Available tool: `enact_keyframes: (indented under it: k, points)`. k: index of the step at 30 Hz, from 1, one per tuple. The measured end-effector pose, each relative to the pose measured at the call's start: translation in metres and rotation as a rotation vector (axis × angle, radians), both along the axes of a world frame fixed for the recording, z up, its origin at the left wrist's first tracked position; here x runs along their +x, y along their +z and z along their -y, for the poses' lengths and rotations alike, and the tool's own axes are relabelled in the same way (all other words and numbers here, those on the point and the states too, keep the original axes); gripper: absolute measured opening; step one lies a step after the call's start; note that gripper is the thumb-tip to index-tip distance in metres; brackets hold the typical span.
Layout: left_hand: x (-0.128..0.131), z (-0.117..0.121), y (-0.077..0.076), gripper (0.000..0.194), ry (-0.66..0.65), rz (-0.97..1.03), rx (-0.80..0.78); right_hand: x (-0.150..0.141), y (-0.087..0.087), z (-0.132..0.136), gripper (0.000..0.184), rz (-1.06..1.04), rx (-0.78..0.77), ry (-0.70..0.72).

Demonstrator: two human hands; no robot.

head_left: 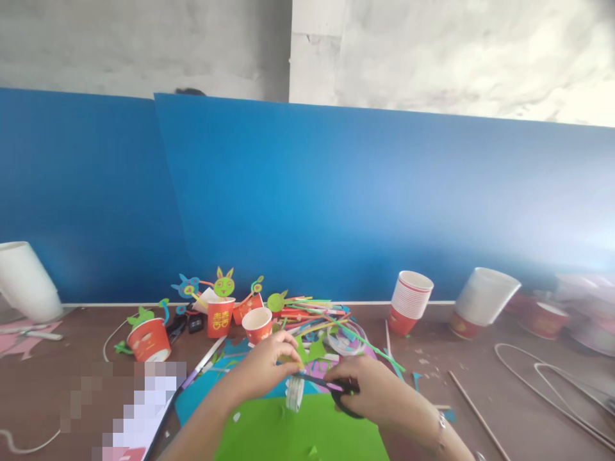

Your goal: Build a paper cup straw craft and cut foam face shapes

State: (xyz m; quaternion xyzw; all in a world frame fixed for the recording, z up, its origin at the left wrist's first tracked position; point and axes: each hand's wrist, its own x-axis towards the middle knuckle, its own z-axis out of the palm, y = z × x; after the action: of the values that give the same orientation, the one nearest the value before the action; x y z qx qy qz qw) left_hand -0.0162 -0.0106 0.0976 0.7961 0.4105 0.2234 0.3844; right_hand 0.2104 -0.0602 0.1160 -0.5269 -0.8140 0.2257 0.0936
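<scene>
My right hand (pixel 362 384) is closed around a pair of scissors (pixel 340 387) with dark handles, whose blades point left. The blade tips reach the fingers of my left hand (pixel 271 362), which is closed in a pinch. A small yellowish bit shows at those fingertips, but its kind is unclear. Just below the blades is a pale, ring-shaped roll (pixel 295 393), perhaps tape, over a green sheet (pixel 298 432). A blue sheet (pixel 192 400) and several paper scraps lie beneath and around my hands.
Red paper cups (pixel 148 339) with paper animal faces (pixel 224 283) stand at the back left. Coloured straws (pixel 312 314) are piled behind my hands. Stacked cups (pixel 410 301), a thin stick (pixel 478 413) and a white cable (pixel 548 384) are on the right. A blue partition (pixel 307 198) borders the table.
</scene>
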Motion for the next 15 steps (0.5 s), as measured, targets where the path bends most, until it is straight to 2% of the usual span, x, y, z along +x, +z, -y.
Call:
enact_keyframes:
  k: [4, 9, 15]
  points:
    - [0.0007, 0.0017, 0.0016, 0.012, -0.018, 0.0, -0.008, -0.0031, 0.0007, 0.0, 0.026, -0.014, 0.021, 0.008]
    - [0.001, 0.0008, 0.0013, 0.013, -0.015, -0.004, -0.009, -0.0034, 0.0012, -0.0002, 0.024, -0.037, -0.031, 0.028]
    - [0.0015, 0.0029, 0.0024, 0.012, -0.032, 0.003, -0.011, -0.005, -0.0005, 0.0009, 0.028, -0.013, 0.039, 0.005]
